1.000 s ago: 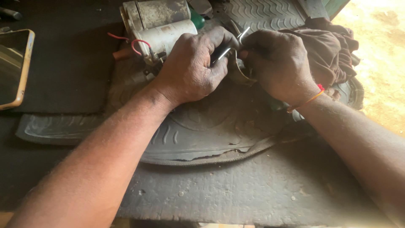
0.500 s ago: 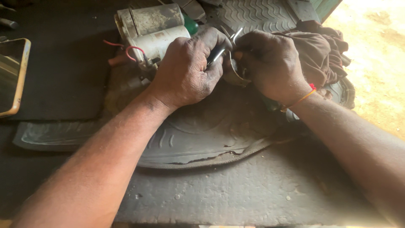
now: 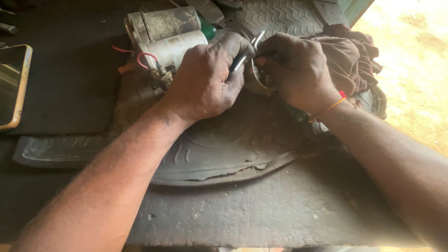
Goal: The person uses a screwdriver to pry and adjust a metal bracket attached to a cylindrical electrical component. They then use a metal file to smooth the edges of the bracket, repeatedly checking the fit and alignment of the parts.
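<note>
The left hand (image 3: 205, 79) is fisted around a slim metal tool (image 3: 246, 50), its long axis running from 7 toward 1 o'clock; just at 3 o'clock the right hand (image 3: 296, 70) pinches a small round part (image 3: 254, 83), touching the tool tip; both hands equally near; white cylinders (image 3: 172, 46) sit at 10 o'clock, a brown cloth (image 3: 350, 65) at 3.

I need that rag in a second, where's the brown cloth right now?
In the head view, the brown cloth lies bunched at the upper right, just behind the right hand, on the ribbed rubber mat.
</note>
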